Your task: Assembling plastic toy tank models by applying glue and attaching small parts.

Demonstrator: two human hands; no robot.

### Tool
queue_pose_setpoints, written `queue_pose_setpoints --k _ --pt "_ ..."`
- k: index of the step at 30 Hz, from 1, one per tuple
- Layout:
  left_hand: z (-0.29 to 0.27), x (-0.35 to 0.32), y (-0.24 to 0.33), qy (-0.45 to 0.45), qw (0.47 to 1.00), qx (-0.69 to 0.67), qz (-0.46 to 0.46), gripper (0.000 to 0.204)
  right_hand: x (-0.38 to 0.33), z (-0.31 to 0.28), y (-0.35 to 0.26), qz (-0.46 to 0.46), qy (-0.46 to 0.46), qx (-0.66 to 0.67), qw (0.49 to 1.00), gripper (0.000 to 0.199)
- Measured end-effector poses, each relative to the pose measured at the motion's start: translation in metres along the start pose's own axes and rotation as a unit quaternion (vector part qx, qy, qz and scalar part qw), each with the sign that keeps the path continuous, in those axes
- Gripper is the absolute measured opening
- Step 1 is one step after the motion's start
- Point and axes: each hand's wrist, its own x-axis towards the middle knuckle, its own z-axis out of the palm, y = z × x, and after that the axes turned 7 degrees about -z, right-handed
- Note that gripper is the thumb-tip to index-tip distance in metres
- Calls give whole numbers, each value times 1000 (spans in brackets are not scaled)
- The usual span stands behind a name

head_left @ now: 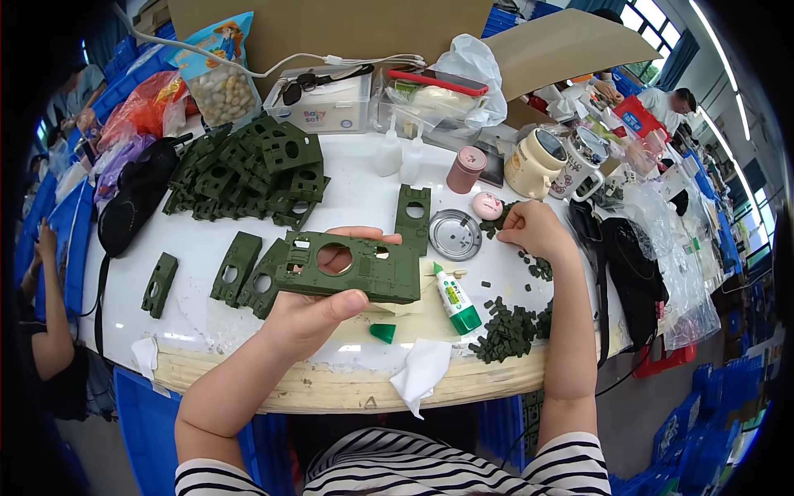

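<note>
My left hand [302,324] grips a dark green plastic model tank hull [385,271] with a large round hole, thumb along its near side. Further right, my right hand [538,230] is pinched low over a few small green plastic pieces [495,221]; whatever its fingertips hold is too small to make out. A larger heap of small green pieces [511,332] lies near the table's front edge. Between the hands are a green-and-white glue bottle [456,302] on its side, a loose green cap [382,333] and a round metal dish [455,235].
More hulls lie left of my hand, including one hull [159,285], and many form a pile [248,169] behind. Mugs [536,163], a pink canister [467,170] and a clear plastic box [322,103] stand at the back. A white tissue [422,374] hangs over the front edge.
</note>
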Motion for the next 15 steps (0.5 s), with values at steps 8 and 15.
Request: queue_pose_setpoints --k 8,15 --pt "5 2 5 -9 1000 -15 -9 59 -11 -5 -13 -57 49 81 994 15" --pt "2 1 3 -2 999 35 -25 61 -55 8 -92 -252 66 435 862 10"
